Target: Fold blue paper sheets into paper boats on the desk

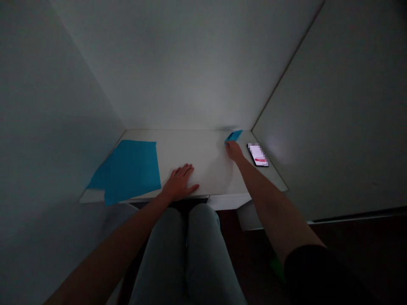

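Right hand point(234, 151) touches blue paper point(234, 136), left hand point(179, 182) lies open

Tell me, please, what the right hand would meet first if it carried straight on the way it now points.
The right hand would most likely meet the small piece of blue paper first. Its fingertips seem to be at the paper's near end, though depth makes contact unclear.

No text, label, brand or number can be read. The smartphone point(257, 154) just beside the right grip point(234, 151) has a lit screen, but it is pixelated, leaving only white patches and a red band, too blurred for any words
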Action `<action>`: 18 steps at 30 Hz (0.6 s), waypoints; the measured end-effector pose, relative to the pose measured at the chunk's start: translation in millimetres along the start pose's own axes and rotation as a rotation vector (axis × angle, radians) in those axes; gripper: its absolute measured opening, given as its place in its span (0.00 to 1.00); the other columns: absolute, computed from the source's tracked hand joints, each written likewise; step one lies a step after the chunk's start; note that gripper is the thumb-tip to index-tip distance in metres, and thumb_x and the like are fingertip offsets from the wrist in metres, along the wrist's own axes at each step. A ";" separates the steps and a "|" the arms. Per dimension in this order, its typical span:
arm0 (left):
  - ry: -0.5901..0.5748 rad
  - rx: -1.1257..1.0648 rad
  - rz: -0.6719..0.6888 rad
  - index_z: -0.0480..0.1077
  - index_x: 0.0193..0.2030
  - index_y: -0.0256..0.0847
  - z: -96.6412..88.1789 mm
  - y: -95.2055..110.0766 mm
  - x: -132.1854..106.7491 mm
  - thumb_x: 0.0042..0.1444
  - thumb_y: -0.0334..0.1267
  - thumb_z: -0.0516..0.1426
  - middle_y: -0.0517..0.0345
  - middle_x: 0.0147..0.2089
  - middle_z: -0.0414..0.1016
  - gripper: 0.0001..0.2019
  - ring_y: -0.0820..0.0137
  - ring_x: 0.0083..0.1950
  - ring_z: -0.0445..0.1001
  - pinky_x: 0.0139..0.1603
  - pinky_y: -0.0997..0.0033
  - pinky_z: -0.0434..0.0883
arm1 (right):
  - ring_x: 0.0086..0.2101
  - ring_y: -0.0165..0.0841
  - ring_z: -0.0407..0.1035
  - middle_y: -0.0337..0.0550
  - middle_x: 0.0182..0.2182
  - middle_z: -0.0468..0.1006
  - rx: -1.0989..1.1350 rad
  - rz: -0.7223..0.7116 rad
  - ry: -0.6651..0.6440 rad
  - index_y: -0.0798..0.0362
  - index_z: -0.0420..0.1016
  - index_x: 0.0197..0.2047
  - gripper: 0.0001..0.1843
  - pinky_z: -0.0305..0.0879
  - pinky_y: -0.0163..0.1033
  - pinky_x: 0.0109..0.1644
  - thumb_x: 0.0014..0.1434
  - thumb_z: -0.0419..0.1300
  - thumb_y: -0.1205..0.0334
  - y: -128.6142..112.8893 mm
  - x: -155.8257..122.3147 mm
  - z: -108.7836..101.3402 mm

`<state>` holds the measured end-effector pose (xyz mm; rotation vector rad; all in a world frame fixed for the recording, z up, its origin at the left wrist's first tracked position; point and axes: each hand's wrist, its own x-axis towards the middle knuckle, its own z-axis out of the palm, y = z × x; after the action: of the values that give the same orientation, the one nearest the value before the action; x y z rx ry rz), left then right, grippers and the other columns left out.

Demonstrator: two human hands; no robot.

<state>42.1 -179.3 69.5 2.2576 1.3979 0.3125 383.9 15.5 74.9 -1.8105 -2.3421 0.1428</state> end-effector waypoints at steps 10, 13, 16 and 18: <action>0.261 -0.097 0.026 0.42 0.84 0.38 7.7 -11.3 -3.9 0.71 0.62 0.53 0.32 0.85 0.42 0.46 0.46 0.85 0.46 0.79 0.39 0.56 | 0.34 0.36 0.75 0.40 0.37 0.82 0.882 -0.045 -0.129 0.45 0.71 0.70 0.27 0.74 0.41 0.42 0.74 0.54 0.45 -152.4 -102.8 24.0; 0.296 -0.091 0.036 0.57 0.77 0.41 8.3 -10.5 -3.7 0.72 0.59 0.55 0.35 0.83 0.50 0.35 0.45 0.84 0.50 0.78 0.37 0.59 | 0.29 0.34 0.73 0.36 0.30 0.80 1.048 0.118 -0.114 0.46 0.74 0.63 0.26 0.71 0.40 0.37 0.71 0.54 0.41 -156.4 -118.6 20.1; 0.355 -0.138 0.037 0.64 0.66 0.40 12.2 -12.6 -3.5 0.69 0.56 0.60 0.31 0.78 0.56 0.28 0.43 0.81 0.56 0.76 0.36 0.61 | 0.31 0.34 0.75 0.37 0.30 0.81 1.044 0.122 -0.120 0.47 0.77 0.55 0.21 0.72 0.40 0.40 0.66 0.60 0.43 -159.7 -125.1 15.5; 0.408 -0.202 0.064 0.64 0.61 0.39 15.7 -15.8 -3.5 0.67 0.56 0.63 0.30 0.75 0.59 0.27 0.43 0.79 0.59 0.77 0.37 0.62 | 0.30 0.34 0.75 0.38 0.31 0.82 1.030 0.132 -0.108 0.47 0.77 0.52 0.20 0.72 0.41 0.39 0.64 0.61 0.43 -163.5 -126.6 13.5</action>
<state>34.8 -180.7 48.3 2.1503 1.4098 0.9353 256.8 -148.1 81.4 -1.3869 -1.6324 1.2171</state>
